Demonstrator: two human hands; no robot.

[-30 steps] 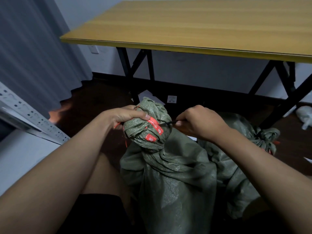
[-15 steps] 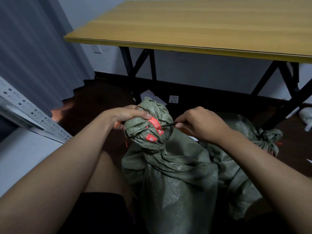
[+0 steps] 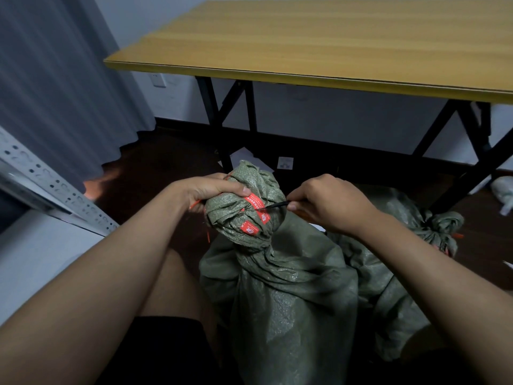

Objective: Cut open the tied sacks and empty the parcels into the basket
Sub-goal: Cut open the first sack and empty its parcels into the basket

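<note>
Woven green sack [image 3: 277, 287], neck gripped by left hand [image 3: 205, 190]: dark blade [image 3: 277, 204] pinched in right hand [image 3: 330, 207], unmoved at red tie [image 3: 256, 204], uncut.

**Both hands closed at the sack neck**

Left hand [image 3: 211, 190]: forearm runs in from lower left, wrist straight, knuckles up. Fingers wrap over the bunched top of the sack [image 3: 277, 287], thumb lying along the near side, nail visible. A firm grip.

Right hand [image 3: 330, 207]: forearm comes in from lower right, wrist slightly bent, back of hand toward the camera. Fingers curled tight, pinching a thin dark tool [image 3: 277, 204] whose tip points left and meets the red tie [image 3: 256, 205]. Fingertips mostly hidden behind the knuckles.

A bare knee shows between the forearms.
</note>
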